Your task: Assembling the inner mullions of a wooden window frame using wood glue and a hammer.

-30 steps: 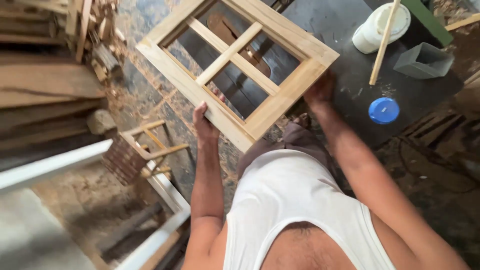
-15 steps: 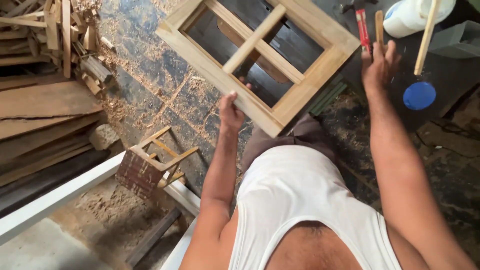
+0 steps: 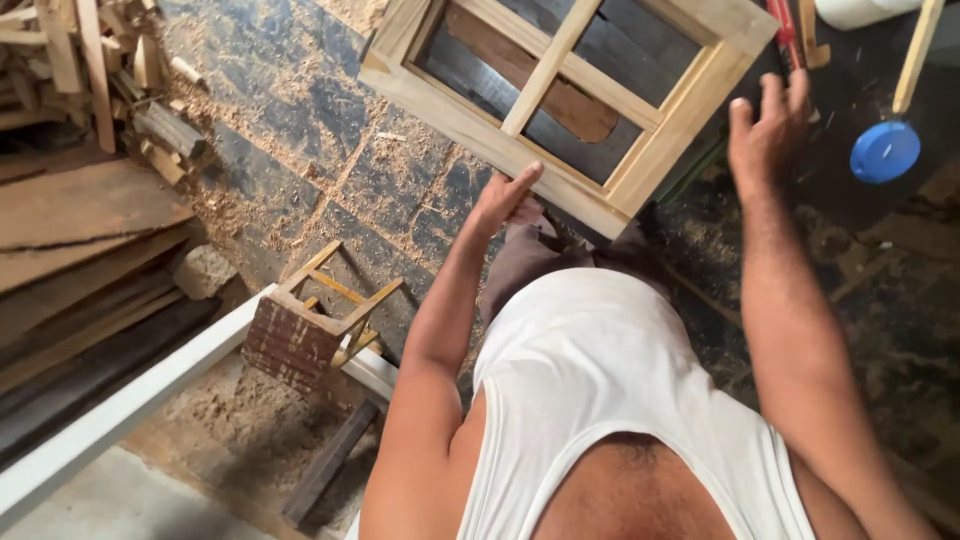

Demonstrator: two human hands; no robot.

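Note:
A pale wooden window frame (image 3: 480,118) with crossed inner bars lies on a dark worktable at the top of the head view. My left hand (image 3: 505,197) rests flat, fingers out, against the frame's near rail. My right hand (image 3: 765,128) hovers open just right of the frame's corner, fingers spread, holding nothing. Close beyond its fingertips lie a red-handled tool (image 3: 783,25) and a wooden stick (image 3: 808,35).
A blue round lid (image 3: 885,151) and a long wooden handle (image 3: 918,55) lie at the right. A small wooden stool (image 3: 318,330) stands on the sawdust-covered floor. Planks and offcuts (image 3: 80,130) pile up at the left. A white beam (image 3: 120,410) runs below.
My right hand let go of the frame's right corner and lifted toward the tools. My left hand stayed at the near rail. The view shifted downward.

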